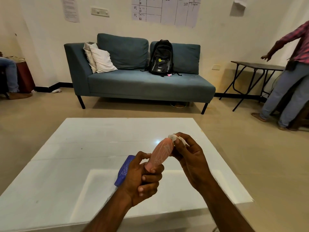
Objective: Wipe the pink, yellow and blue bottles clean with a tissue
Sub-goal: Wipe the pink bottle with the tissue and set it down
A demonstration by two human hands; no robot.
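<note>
My left hand (143, 178) grips the neck end of the pink bottle (161, 152), which is covered in white scribble marks and held tilted up over the white table (70, 158). Pinched in the fingers of my right hand (187, 154) is a small white tissue (174, 138), pressed against the bottle's far end. The blue bottle (123, 171), also scribbled on, lies on the table just behind my left hand, which partly hides it. No yellow bottle is in view.
Beyond the glossy table stands a teal sofa (138, 84) with a black backpack (161, 57) and pillows. A person (287, 72) stands at the right beside a dark folding table (255, 66). Another person's leg (11, 72) shows at the far left.
</note>
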